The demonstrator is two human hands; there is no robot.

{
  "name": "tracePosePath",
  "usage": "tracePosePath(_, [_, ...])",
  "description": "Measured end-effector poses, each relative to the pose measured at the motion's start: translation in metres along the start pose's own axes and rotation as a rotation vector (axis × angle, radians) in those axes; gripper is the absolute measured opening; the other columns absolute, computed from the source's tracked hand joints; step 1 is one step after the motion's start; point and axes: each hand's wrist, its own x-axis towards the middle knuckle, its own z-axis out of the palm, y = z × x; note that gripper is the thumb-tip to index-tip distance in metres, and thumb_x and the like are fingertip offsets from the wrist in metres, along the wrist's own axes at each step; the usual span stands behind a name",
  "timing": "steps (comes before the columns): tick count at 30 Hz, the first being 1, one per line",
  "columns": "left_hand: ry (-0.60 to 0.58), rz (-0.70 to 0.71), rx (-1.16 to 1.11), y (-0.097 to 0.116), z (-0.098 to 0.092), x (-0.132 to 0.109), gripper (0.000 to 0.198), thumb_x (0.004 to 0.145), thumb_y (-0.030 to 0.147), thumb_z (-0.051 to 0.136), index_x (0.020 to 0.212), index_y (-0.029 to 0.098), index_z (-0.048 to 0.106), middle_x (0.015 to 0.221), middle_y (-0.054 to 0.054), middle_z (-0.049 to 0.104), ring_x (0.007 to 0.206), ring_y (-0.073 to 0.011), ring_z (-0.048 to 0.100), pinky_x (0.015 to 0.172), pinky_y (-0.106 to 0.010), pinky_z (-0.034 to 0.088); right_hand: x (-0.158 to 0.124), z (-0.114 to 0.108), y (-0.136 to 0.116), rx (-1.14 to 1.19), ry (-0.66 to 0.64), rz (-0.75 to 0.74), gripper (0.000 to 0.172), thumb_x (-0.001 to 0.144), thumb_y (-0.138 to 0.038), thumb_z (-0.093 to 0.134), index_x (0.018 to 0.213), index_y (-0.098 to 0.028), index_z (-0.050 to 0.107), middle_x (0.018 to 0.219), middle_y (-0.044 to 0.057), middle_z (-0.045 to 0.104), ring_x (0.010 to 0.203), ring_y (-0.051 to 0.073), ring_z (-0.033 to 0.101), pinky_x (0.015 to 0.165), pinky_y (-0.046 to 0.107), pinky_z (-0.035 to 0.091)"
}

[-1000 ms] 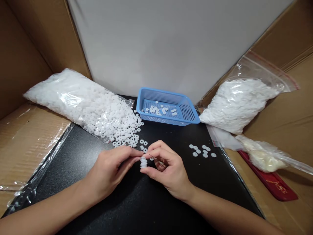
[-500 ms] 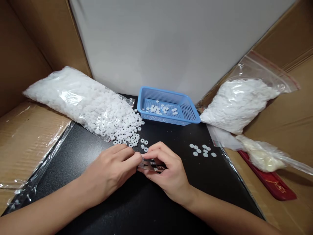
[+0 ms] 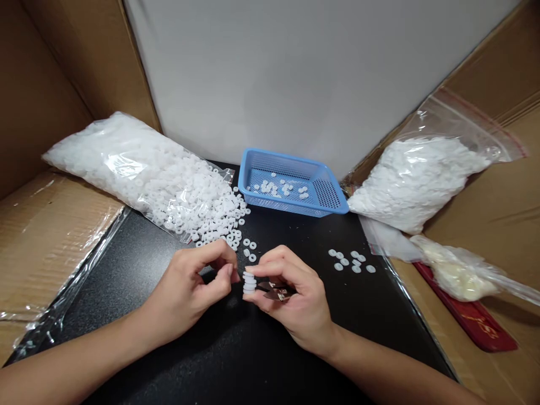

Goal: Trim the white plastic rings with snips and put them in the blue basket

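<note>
My right grip [image 3: 301,301] pinches stacked rings [image 3: 249,283], tool [image 3: 276,293] tucked in; left grip [image 3: 189,287] curled, can't tell if holding. Few discs [image 3: 269,187] in basket [image 3: 295,209]; big pile [image 3: 215,222] remains.

lower centre: right hand [image 3: 301,298] pinching stacked white rings [image 3: 249,283], metal tool [image 3: 276,291] in grasp | lower left of centre: left hand [image 3: 192,281] beside stack | centre: blue basket [image 3: 291,206]

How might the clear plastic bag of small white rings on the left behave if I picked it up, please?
The clear plastic bag would probably flop, since its thin film moulds around loose contents. It may well spill, as small white rings lie heaped out at its right end.
</note>
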Motion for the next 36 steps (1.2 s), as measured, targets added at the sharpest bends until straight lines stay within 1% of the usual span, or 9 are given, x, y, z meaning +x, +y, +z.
tracePosePath(3, [-0.032,-0.073,-0.045,-0.001,-0.001,0.003,0.024,0.093,0.025,0.046,0.07,0.022,0.05,0.062,0.004,0.055,0.059,-0.0131,0.051,0.055,-0.024,0.039,0.006,-0.005,-0.005,-0.035,0.011,0.012,0.015,0.082,-0.025,0.082,0.095,-0.024,0.075,0.085,0.002,0.066,0.064,0.013,0.06,0.05,0.023,0.049])
tracePosePath(6, [-0.02,-0.133,-0.106,-0.006,-0.001,0.008,0.036,0.098,0.034,0.041,0.064,0.023,0.043,0.057,0.004,0.047,0.054,-0.0128,0.045,0.053,-0.025,0.037,0.034,-0.03,0.001,-0.157,0.102,0.074,0.011,0.087,-0.028,0.075,0.096,-0.023,0.073,0.089,0.003,0.069,0.073,0.016,0.066,0.058,0.026,0.053])
tracePosePath(9, [0.006,-0.182,-0.137,-0.012,-0.001,0.014,0.042,0.098,0.041,0.043,0.061,0.022,0.044,0.055,0.004,0.047,0.052,-0.0125,0.044,0.053,-0.025,0.038,0.081,-0.071,0.027,-0.452,0.277,0.138,0.021,0.087,-0.036,0.071,0.101,-0.02,0.073,0.09,0.004,0.071,0.079,0.019,0.068,0.07,0.033,0.056])
tracePosePath(14, [0.032,-0.238,-0.282,-0.021,-0.001,0.018,0.025,0.091,0.041,0.061,0.08,0.019,0.058,0.066,0.002,0.061,0.059,-0.0137,0.054,0.057,-0.025,0.047,0.126,-0.114,0.067,-0.659,0.23,0.186,0.015,0.076,-0.024,0.078,0.089,-0.016,0.077,0.084,0.007,0.071,0.082,0.026,0.068,0.086,0.046,0.052])
tracePosePath(18, [0.074,-0.248,-0.329,-0.023,0.0,0.019,0.02,0.085,0.035,0.067,0.093,0.019,0.061,0.074,0.001,0.065,0.062,-0.0137,0.058,0.057,-0.025,0.048,0.09,-0.094,0.053,-0.592,0.139,0.096,0.015,0.092,-0.027,0.064,0.093,-0.019,0.076,0.098,0.009,0.072,0.091,0.023,0.067,0.081,0.039,0.054])
tracePosePath(21, [0.086,-0.255,-0.29,-0.024,0.001,0.018,0.019,0.085,0.035,0.067,0.092,0.019,0.062,0.07,0.002,0.062,0.059,-0.0133,0.056,0.056,-0.026,0.047,0.044,-0.065,0.034,-0.495,-0.118,0.071,0.011,0.086,-0.03,0.075,0.078,-0.023,0.075,0.08,0.002,0.071,0.074,0.018,0.068,0.069,0.029,0.055])
tracePosePath(23, [0.086,-0.259,-0.269,-0.024,0.002,0.018,0.018,0.086,0.036,0.066,0.09,0.019,0.062,0.066,0.003,0.062,0.058,-0.0137,0.056,0.056,-0.026,0.047,0.02,-0.05,0.027,-0.464,-0.25,0.122,0.008,0.082,-0.028,0.081,0.083,-0.022,0.075,0.081,0.001,0.067,0.069,0.016,0.067,0.063,0.027,0.053])
tracePosePath(25, [0.083,-0.258,-0.254,-0.024,0.003,0.018,0.018,0.086,0.036,0.065,0.088,0.019,0.062,0.064,0.003,0.061,0.058,-0.0144,0.056,0.056,-0.027,0.047,0.007,-0.04,0.026,-0.459,-0.272,0.147,0.009,0.081,-0.025,0.081,0.087,-0.023,0.074,0.084,0.001,0.066,0.07,0.016,0.066,0.063,0.027,0.053])
tracePosePath(36, [0.091,-0.249,-0.235,-0.024,0.002,0.017,0.016,0.084,0.034,0.063,0.084,0.018,0.064,0.061,0.003,0.06,0.057,-0.0149,0.056,0.056,-0.026,0.045,0.024,-0.019,0.031,-0.489,-0.229,0.191,0.006,0.086,-0.021,0.072,0.091,-0.024,0.072,0.088,0.001,0.064,0.073,0.017,0.064,0.066,0.029,0.051])
